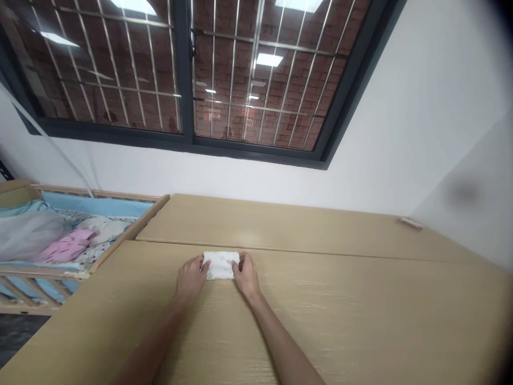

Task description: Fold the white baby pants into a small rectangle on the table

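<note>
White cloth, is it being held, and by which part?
The white cloth is held at its two side edges: left hand on the left, right hand on the right.

Dark-framed window (pixel 186 80), metal bars (pixel 256 37), white wall (pixel 401 133), wooden crib (pixel 130 233)

We record the cloth (pixel 221 263) as white, with a sparse, small print that includes a greenish mark near its lower left corner. We find the tabletop (pixel 360 310) yellowish tan, finely streaked in a wood-grain pattern. We note a white wall (pixel 372 139), a charcoal window frame (pixel 256 152), silvery bars (pixel 259 27) in a grid and reddish-brown brickwork (pixel 223 61). In the pale-wood crib (pixel 150 216) we list a light blue liner (pixel 100 205), a pink garment (pixel 68 246), a whitish netting (pixel 32 235) and a white sheet (pixel 95 255) with dark spots. We see dark grey flooring (pixel 18 331).
</note>
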`<control>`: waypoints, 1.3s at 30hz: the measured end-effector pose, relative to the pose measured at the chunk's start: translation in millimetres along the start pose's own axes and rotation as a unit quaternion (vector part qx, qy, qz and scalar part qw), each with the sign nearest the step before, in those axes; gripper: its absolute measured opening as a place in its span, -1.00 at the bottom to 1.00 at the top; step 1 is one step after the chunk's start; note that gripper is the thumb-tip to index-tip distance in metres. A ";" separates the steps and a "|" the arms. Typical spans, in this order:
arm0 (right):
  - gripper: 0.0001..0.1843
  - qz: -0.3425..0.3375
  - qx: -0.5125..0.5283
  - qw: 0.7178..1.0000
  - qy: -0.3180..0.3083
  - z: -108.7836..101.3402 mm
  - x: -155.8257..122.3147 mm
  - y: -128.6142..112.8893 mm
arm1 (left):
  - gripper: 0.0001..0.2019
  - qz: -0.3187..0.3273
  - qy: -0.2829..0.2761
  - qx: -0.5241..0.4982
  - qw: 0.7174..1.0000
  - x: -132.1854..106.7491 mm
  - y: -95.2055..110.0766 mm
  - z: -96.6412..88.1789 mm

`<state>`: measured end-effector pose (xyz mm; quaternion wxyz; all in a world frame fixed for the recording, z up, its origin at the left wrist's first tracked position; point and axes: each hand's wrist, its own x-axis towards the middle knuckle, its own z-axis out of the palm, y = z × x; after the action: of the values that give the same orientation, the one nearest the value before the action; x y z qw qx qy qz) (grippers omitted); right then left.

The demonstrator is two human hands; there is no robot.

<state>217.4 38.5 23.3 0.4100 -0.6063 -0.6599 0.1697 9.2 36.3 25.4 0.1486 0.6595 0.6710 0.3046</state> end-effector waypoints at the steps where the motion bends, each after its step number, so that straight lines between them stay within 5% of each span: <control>1: -0.73 0.001 -0.001 1.000 0.004 0.8 -0.5 1.9 | -0.74 0.000 0.010 0.008 1.000 -0.4 -1.0 2.8; 7: -0.48 -0.082 -0.086 0.992 0.032 -4.8 -6.3 -9.6 | -0.62 0.047 0.091 0.030 0.994 -5.3 1.4 10.8; 11: -0.36 -0.232 -0.157 0.954 -0.110 -2.0 -13.1 -29.0 | -0.43 0.224 0.093 0.009 0.970 -16.4 8.9 24.0; 13: -0.33 -0.251 -0.171 0.937 -0.170 1.4 -15.5 -33.9 | -0.33 0.265 0.067 0.033 0.961 -23.0 9.9 32.0; 18: -0.35 -0.235 -0.187 0.932 -0.203 -2.9 -15.8 -27.9 | -0.26 0.253 0.031 0.116 0.960 -30.6 2.6 38.4; 25: -0.33 -0.214 -0.174 0.938 -0.210 -21.3 -14.4 -9.5 | -0.30 0.202 0.059 0.168 0.963 -26.6 -18.4 27.0; 32: -0.16 -0.205 -0.158 0.939 -0.226 -24.1 -11.1 -9.9 | -0.32 0.282 -0.031 0.111 0.952 -17.8 -18.2 8.0; 35: -0.18 -0.191 -0.143 0.945 -0.223 -22.2 -3.9 -7.8 | -0.30 0.250 -0.050 0.068 0.965 -16.2 -11.8 3.7; 39: -0.36 -0.181 -0.100 0.960 -0.191 -19.9 8.6 -6.9 | -0.52 0.216 -0.038 0.035 0.975 -11.2 -1.0 -5.7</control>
<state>228.3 39.7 43.2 0.2374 -0.4710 -0.8382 0.1385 5.9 24.3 26.9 0.0815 0.8045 0.5170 0.2808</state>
